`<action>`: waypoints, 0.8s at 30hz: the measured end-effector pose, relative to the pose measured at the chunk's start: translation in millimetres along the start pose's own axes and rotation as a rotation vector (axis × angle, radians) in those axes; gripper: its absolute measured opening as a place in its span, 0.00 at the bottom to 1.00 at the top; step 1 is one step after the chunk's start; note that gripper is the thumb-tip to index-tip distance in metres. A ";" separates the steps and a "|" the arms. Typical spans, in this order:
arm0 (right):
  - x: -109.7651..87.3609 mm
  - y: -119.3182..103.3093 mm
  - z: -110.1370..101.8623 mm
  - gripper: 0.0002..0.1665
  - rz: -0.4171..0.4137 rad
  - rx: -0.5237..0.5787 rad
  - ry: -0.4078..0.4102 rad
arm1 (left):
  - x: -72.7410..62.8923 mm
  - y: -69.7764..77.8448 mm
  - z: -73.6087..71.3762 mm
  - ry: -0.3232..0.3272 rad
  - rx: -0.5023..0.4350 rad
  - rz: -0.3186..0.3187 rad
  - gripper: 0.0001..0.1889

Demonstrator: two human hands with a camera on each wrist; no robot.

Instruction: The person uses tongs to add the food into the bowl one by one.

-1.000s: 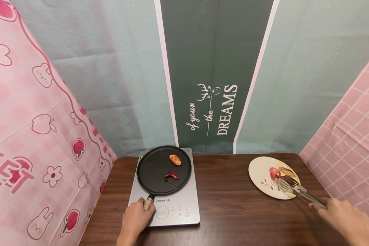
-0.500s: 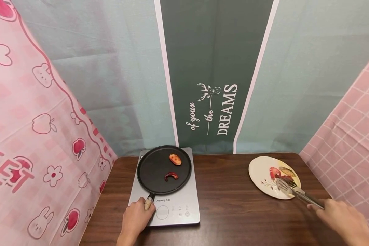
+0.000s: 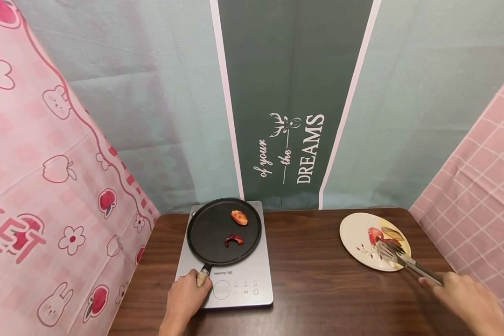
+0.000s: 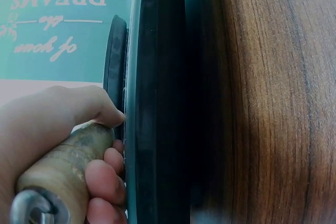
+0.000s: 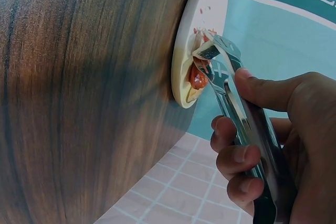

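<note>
My left hand (image 3: 187, 295) grips the wooden handle (image 4: 68, 171) of a round black frying pan (image 3: 212, 233). An orange, brown-spotted piece of food (image 3: 239, 217) and a curved dark red piece (image 3: 234, 240) lie in the pan. Over at the right, my right hand (image 3: 466, 296) holds metal tongs (image 3: 420, 269), fingers on one side and thumb on the other. The tongs' slotted head is low over a white patterned plate (image 3: 354, 247). Between the tips, a dark piece with a pale edge (image 5: 206, 52) shows in the right wrist view. Red food (image 5: 198, 78) sits beside it.
Beneath the pan is a silver induction cooker (image 3: 252, 275) with a touch panel. Brown wooden table (image 3: 306, 261) lies between cooker and plate. Hanging cloths bound it: green-grey (image 3: 294, 93) behind, pink (image 3: 67, 196) left, pink grid (image 3: 479, 186) right.
The tongs' arms have drawn closer together over the plate, and the right hand has shifted slightly left. My left hand, the pan and its food stay put.
</note>
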State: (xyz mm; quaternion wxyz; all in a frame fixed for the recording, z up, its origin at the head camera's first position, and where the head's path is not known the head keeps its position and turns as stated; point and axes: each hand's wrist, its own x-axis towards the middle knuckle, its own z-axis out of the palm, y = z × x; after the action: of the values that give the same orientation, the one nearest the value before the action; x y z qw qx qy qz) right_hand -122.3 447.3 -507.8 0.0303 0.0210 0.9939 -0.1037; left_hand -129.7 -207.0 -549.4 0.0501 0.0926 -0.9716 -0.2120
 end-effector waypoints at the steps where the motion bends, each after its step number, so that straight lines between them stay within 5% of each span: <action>1: 0.1 -0.1 0.3 0.30 0.001 0.002 0.001 | 0.2 0.0 -0.1 0.000 0.000 0.001 0.16; 24: 1.7 -2.4 -1.0 0.34 0.008 -0.008 0.018 | -0.4 0.2 0.1 0.016 0.007 0.013 0.15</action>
State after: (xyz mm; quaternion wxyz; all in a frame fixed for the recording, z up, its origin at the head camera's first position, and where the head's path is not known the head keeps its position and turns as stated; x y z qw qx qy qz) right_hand -124.2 445.2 -506.4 0.0218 0.0257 0.9945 -0.0995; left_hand -129.4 -206.7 -549.4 0.0587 0.0883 -0.9724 -0.2077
